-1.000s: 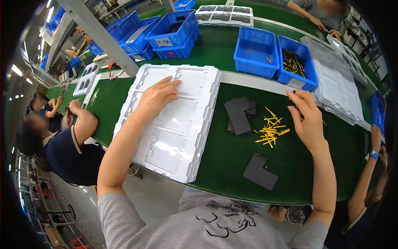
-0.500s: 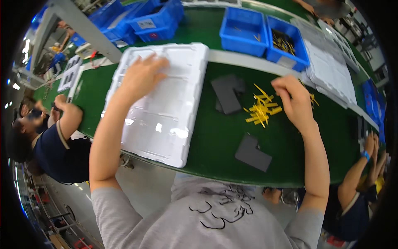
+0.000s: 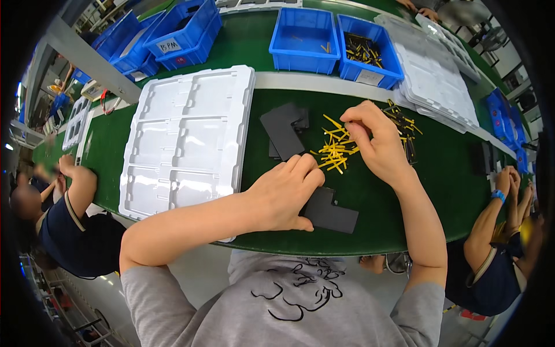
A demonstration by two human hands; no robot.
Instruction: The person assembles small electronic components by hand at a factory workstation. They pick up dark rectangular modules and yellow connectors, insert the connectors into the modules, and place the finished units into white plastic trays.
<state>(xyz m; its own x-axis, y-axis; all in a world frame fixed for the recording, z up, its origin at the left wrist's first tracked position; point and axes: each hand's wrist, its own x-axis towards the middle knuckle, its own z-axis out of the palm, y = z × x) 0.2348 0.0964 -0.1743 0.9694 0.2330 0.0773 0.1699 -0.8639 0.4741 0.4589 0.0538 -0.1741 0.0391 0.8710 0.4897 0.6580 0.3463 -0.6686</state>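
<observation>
My left hand point(image 3: 284, 194) is at the near edge of the table, its thumb and fingers apart around the left corner of a dark grey L-shaped piece point(image 3: 334, 214). Whether the thumb touches that piece I cannot tell. My right hand point(image 3: 377, 139) hovers above a loose pile of thin yellow strips point(image 3: 335, 151), with thumb and forefinger pinched together; what lies in the pinch is too small to make out. Beyond my left hand, more dark grey L-shaped pieces point(image 3: 282, 130) lie stacked. On the left rests a white plastic tray point(image 3: 184, 115) with shallow compartments, none of them filled.
Black-and-yellow strips point(image 3: 404, 124) lie behind my right hand. Across the table stand a blue bin point(image 3: 303, 52) with a few strips and another blue bin point(image 3: 370, 72) holding many. White trays point(image 3: 442, 95) are stacked at right. Co-workers sit on both sides.
My left hand has left the white tray and come down to the right, beside the near grey piece. My right hand stays pinched by the yellow strips. The view has shifted rightward.
</observation>
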